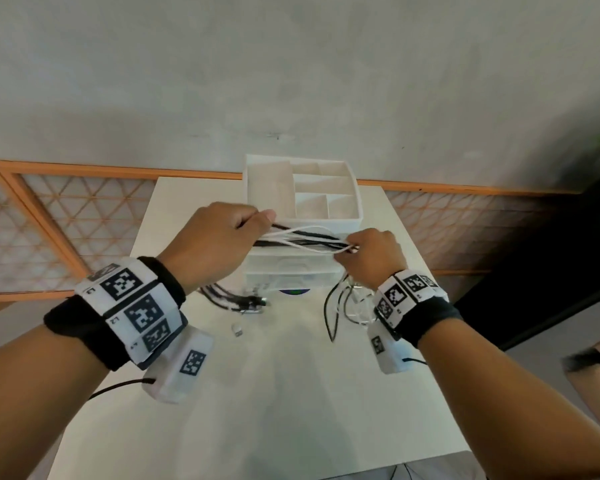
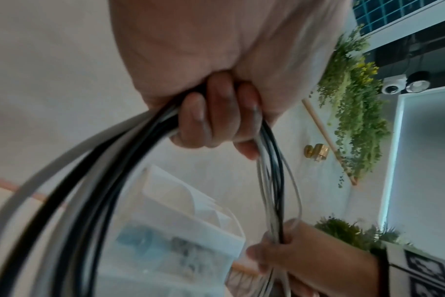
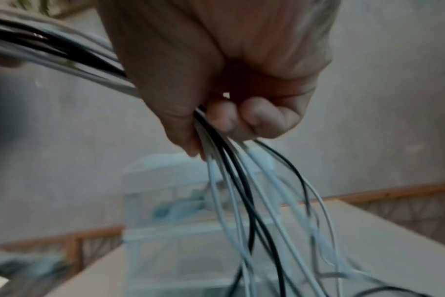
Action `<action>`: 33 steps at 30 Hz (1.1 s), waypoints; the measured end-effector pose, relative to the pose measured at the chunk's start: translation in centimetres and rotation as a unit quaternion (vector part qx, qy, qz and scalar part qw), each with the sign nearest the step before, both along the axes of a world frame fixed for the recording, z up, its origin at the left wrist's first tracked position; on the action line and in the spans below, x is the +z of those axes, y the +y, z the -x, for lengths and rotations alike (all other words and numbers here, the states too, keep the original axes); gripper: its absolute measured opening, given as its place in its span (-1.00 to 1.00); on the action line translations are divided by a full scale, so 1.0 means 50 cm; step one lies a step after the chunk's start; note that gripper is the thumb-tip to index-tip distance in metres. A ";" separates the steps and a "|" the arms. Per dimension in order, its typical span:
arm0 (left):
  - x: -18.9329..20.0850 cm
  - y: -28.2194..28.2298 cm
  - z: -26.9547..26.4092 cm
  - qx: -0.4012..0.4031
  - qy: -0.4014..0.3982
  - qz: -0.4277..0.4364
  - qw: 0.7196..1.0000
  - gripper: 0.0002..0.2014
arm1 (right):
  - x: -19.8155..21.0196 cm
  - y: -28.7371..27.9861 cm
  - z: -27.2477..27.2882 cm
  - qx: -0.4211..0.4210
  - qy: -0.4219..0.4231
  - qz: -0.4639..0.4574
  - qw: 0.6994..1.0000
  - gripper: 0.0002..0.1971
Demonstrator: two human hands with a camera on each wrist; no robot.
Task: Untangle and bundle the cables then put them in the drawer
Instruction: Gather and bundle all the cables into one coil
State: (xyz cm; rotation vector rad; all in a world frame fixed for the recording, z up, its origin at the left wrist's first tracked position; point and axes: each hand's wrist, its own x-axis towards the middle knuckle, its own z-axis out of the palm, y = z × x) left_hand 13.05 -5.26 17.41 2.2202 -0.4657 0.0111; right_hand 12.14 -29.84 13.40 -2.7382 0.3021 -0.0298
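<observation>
A bunch of black and white cables (image 1: 305,240) is stretched between my two hands, above the white table (image 1: 291,393) and in front of the drawer unit (image 1: 291,271). My left hand (image 1: 222,237) grips one end, fingers curled round the strands (image 2: 145,140). My right hand (image 1: 368,252) grips the other end (image 3: 216,128). Loose ends hang from each fist: plugs (image 1: 246,301) lie on the table under the left hand, and loops (image 1: 343,306) dangle under the right. The drawers appear closed.
A white organiser tray (image 1: 355,216) with open compartments sits on top of the drawer unit at the table's far edge. A small white piece (image 1: 237,330) lies on the table. A wood-framed lattice panel (image 1: 66,216) runs behind the table.
</observation>
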 end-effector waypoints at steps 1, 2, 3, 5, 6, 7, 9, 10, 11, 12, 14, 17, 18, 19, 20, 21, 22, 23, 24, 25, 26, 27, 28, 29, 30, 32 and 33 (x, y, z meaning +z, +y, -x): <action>-0.014 0.006 0.000 -0.004 0.028 -0.017 0.999 -0.44 | -0.005 -0.016 -0.004 -0.016 -0.010 0.008 1.000 -0.79; -0.030 0.009 0.001 -0.007 0.053 -0.033 0.998 -0.46 | -0.006 -0.026 -0.008 -0.023 -0.016 0.017 0.999 -0.81; -0.045 0.009 0.003 -0.005 0.076 -0.044 0.996 -0.46 | -0.005 -0.032 -0.013 -0.025 -0.022 0.018 0.999 -0.84; -0.065 0.005 0.007 -0.005 0.121 -0.055 0.991 -0.43 | -0.001 -0.042 -0.022 -0.022 -0.053 -0.008 0.998 -0.87; -0.069 0.004 0.009 -0.011 0.148 -0.050 0.988 -0.41 | 0.003 -0.046 -0.024 -0.019 -0.078 -0.015 0.997 -0.89; -0.072 0.004 0.008 -0.020 0.179 -0.039 0.983 -0.38 | 0.008 -0.048 -0.023 -0.019 -0.108 -0.017 0.994 -0.89; -0.073 0.007 0.008 -0.042 0.239 -0.020 0.970 -0.34 | 0.025 -0.053 -0.018 -0.021 -0.165 -0.032 0.986 -0.83; -0.072 0.010 0.007 -0.056 0.259 -0.026 0.964 -0.30 | 0.035 -0.055 -0.016 -0.017 -0.182 -0.039 0.982 -0.80; -0.068 0.013 0.003 -0.071 0.267 -0.044 0.960 -0.24 | 0.044 -0.054 -0.014 -0.010 -0.183 -0.038 0.982 -0.80; -0.062 0.012 -0.001 -0.083 0.268 -0.064 0.958 -0.17 | 0.048 -0.052 -0.014 0.006 -0.172 -0.032 0.985 -0.80; -0.042 -0.003 -0.009 -0.095 0.255 -0.076 0.959 -0.07 | 0.054 -0.035 -0.016 0.047 -0.130 -0.014 0.990 -0.78; -0.005 -0.060 -0.010 -0.129 0.240 -0.048 0.961 -0.08 | 0.059 0.011 -0.015 0.089 -0.076 0.018 0.993 -0.79; 0.003 -0.082 -0.003 -0.144 0.240 -0.043 0.959 -0.15 | 0.063 0.024 -0.012 0.100 -0.073 0.029 0.992 -0.83; 0.006 -0.101 0.003 -0.153 0.236 -0.027 0.959 -0.23 | 0.069 0.033 -0.008 0.106 -0.078 0.036 0.991 -0.86; 0.003 -0.116 0.006 -0.143 0.233 0.002 0.962 -0.27 | 0.070 0.036 -0.006 0.110 -0.090 0.034 0.989 -0.88; 0.002 -0.126 0.009 -0.121 0.234 0.046 0.964 -0.32 | 0.070 0.036 -0.003 0.109 -0.105 0.023 0.988 -0.88; 0.003 -0.132 0.010 -0.091 0.228 0.085 0.966 -0.38 | 0.065 0.031 -0.003 0.104 -0.119 0.007 0.987 -0.87; 0.007 -0.134 0.008 -0.064 0.208 0.105 0.970 -0.43 | 0.060 0.024 -0.002 0.097 -0.128 -0.009 0.987 -0.83; 0.014 -0.132 0.004 -0.042 0.182 0.109 0.976 -0.47 | 0.048 0.014 -0.003 0.087 -0.134 -0.018 0.987 -0.76; 0.023 -0.129 0.000 -0.026 0.162 0.114 0.980 -0.48 | 0.033 0.005 -0.002 0.077 -0.133 -0.021 0.988 -0.69; 0.033 -0.124 -0.007 -0.017 0.147 0.125 0.981 -0.49 | 0.016 -0.007 -0.001 0.063 -0.125 -0.025 0.990 -0.65; 0.045 -0.119 -0.013 -0.015 0.137 0.140 0.981 -0.49 | -0.006 -0.020 0.000 0.048 -0.117 -0.034 0.991 -0.65; 0.055 -0.112 -0.020 -0.013 0.132 0.151 0.980 -0.50 | -0.030 -0.035 0.001 0.024 -0.103 -0.041 0.994 -0.69; 0.064 -0.104 -0.024 -0.010 0.134 0.160 0.978 -0.50 | -0.057 -0.051 0.003 0.003 -0.086 -0.050 0.995 -0.73; 0.070 -0.096 -0.030 -0.004 0.136 0.166 0.977 -0.51 | -0.082 -0.066 0.005 -0.015 -0.064 -0.050 0.997 -0.75; 0.071 -0.080 -0.040 0.022 0.143 0.186 0.972 -0.51 | -0.123 -0.090 0.012 -0.020 -0.006 -0.025 0.999 -0.85; 0.071 -0.073 -0.044 0.037 0.148 0.198 0.968 -0.51 | -0.137 -0.102 0.017 -0.014 0.021 -0.013 1.000 -0.95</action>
